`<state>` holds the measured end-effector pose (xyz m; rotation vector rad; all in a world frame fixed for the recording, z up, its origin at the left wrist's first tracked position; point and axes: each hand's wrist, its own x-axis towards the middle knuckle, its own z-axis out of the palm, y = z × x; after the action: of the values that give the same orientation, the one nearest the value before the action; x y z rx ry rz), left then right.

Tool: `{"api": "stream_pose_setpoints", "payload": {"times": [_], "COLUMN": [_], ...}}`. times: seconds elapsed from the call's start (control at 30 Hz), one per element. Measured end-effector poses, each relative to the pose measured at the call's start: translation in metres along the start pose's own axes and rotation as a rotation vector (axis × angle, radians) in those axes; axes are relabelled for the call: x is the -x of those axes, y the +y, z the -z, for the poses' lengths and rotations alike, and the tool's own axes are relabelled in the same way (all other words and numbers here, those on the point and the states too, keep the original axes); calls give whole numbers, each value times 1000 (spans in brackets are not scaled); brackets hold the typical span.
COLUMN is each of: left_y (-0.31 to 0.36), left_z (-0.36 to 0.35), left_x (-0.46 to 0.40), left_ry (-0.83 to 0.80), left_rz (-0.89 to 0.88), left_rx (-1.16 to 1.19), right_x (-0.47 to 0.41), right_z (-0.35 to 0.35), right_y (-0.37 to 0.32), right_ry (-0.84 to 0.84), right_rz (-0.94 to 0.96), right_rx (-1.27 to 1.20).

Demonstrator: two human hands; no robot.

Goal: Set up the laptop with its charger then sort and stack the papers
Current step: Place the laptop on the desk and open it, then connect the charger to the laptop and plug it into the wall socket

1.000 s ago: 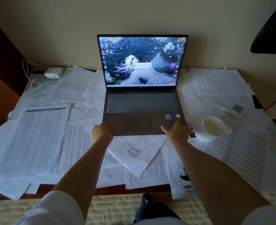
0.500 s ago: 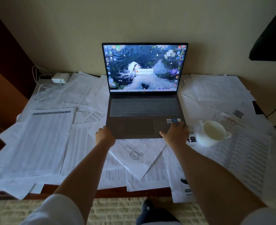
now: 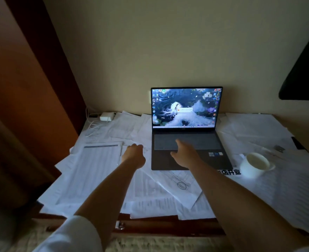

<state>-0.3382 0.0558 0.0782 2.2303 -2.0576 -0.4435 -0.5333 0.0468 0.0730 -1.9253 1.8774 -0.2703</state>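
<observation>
An open grey laptop (image 3: pixel 186 128) with a lit screen stands on a desk covered in loose white papers (image 3: pixel 95 166). A white charger brick (image 3: pixel 106 116) with its white cable (image 3: pixel 93 124) lies at the back left corner. My left hand (image 3: pixel 133 153) hovers over the papers just left of the laptop, fingers curled, holding nothing that I can see. My right hand (image 3: pixel 184 153) reaches over the laptop's touchpad and keyboard with its fingers spread and relaxed.
A white mug (image 3: pixel 255 163) stands on the papers right of the laptop. A dark wooden panel (image 3: pixel 32 79) borders the desk on the left. A dark object (image 3: pixel 302 70) hangs at the upper right. The desk's wooden front edge (image 3: pixel 150 226) is near me.
Both hands have let go of the laptop's front edge. The left hand moved left over the papers, the right hand moved up over the touchpad. The view swung left and back.
</observation>
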Motion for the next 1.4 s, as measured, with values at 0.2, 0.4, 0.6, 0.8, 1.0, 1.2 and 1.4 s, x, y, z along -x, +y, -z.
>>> {"api": "stream_pose_setpoints", "payload": {"times": [0.2,0.4,0.6,0.8,1.0,1.2,1.4], "left_y": [-35,-68,-112,-163,-215,-253,-282], "left_z": [30,53,71,78,79,63,49], "left_x": [-6,-35,-75,-129,-213,-293,-344], "left_ry": [34,56,15,-14,-78,-176,-183], "left_rz": [2,44,121,142,104,41,67], "left_rx": [32,19,-27,-11,77,126,199], "right_x": [-11,-66,-126,-187,-249,-306,-358], "right_z": [1,-11,-26,-50,-80,-119,-151], "right_y": [-62,-107,-145,-184,-231,-267,-300], "right_ry": [-2,-62,-159,-218,-200,-193,-112], "right_rz": [89,186,263,257,220,73,-187], "right_rx": [-6,48,44,27,-5,-132,-381]}}
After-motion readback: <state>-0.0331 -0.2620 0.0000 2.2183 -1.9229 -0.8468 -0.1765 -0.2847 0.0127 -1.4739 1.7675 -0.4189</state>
